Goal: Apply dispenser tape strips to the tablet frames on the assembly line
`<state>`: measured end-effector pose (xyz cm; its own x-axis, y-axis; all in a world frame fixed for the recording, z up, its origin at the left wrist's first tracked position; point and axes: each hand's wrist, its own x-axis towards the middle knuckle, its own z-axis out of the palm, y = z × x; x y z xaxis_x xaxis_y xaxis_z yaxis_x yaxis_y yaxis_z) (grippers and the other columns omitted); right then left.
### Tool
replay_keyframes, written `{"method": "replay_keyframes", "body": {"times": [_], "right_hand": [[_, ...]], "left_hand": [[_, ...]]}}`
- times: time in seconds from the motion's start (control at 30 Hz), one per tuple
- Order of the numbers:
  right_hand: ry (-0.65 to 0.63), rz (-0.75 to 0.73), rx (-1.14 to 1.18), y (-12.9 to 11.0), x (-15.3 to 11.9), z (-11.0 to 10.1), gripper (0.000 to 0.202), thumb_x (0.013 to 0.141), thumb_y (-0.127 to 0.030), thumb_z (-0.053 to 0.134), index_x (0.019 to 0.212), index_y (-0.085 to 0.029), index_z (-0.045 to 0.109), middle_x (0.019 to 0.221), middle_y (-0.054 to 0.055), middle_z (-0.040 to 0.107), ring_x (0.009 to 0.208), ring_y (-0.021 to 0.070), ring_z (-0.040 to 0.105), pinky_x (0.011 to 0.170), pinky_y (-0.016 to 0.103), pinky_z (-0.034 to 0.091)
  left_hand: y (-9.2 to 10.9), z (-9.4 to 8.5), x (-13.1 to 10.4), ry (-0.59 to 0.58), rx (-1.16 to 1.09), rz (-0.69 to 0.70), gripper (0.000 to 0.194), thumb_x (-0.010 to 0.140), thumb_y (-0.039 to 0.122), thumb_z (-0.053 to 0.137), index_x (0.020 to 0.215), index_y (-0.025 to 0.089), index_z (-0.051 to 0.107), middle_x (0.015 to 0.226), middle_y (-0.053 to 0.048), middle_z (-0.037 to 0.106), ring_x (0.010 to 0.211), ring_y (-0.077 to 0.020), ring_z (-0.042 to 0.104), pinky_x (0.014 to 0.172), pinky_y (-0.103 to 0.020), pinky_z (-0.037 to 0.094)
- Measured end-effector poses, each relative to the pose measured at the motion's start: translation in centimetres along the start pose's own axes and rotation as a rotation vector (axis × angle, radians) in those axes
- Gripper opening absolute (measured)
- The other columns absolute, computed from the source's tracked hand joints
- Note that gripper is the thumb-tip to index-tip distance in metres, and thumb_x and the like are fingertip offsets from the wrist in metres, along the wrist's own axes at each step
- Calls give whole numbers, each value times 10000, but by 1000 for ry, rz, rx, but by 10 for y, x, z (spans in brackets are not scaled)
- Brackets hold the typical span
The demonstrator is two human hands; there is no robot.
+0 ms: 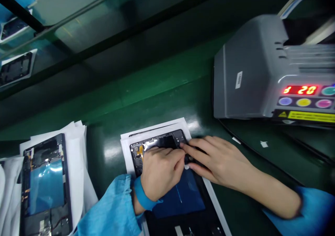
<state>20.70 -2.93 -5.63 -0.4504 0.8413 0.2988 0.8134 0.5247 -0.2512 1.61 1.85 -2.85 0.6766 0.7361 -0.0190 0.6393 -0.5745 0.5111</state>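
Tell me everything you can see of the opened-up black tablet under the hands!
This flat, black, rectangular tablet lies open on white paper sheets on the shiny dark-green tabletop, slanted, its near end cut off by the picture. It shows a smooth dark-blue panel, an orange ribbon-like strip near the far left corner and a small pale rectangular part. The bare left hand covers part of it; the bare right hand seems to touch its far right side.

Smooth blue panel (187,197), glossy tabletop (108,135)
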Motion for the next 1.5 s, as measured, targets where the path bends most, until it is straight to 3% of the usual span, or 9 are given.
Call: {"method": "replay_keyframes", "body": {"times": [0.33, 0.73, 1.33, 1.5], "right_hand": [[60, -82, -37, 0, -2, -2, 327, 945, -354, 502, 1132, -129, 650, 965, 79, 675, 789, 182, 549, 693, 322, 422], [20, -118, -125, -9, -1, -7, 293, 923, -314, 561, 1109, -104, 641, 886, 73, 673, 805, 196, 580, 731, 341, 445], [80, -132, 63, -5, -8, 0, 239, 879, -225, 634, 1105, -156, 601, 928, 77, 667, 878, 198, 609, 802, 365, 528], [46, -190, -152, -21, -1, -8, 219, 882, -234, 627, 1063, -112, 629, 862, 70, 672, 791, 196, 611, 848, 391, 504]], "left_hand": [[0, -3, -1, 32, 25, -75, 201, 904, 190, 504, 744, 202, 624, 667, 20, 647, 632, -144, 624, 618, -279, 396], [-5, -2, -2, -23, 73, -49, 152, 913, 232, 510, 809, 226, 620, 729, 31, 649, 675, -162, 641, 594, -299, 417], [-8, -2, -7, -32, 89, 7, 140, 921, 257, 485, 858, 208, 600, 769, 11, 668, 678, -175, 652, 578, -288, 454], [-7, -3, -7, -43, 73, -4, 150, 922, 251, 472, 874, 204, 606, 766, -5, 669, 680, -186, 656, 581, -296, 467]]}}
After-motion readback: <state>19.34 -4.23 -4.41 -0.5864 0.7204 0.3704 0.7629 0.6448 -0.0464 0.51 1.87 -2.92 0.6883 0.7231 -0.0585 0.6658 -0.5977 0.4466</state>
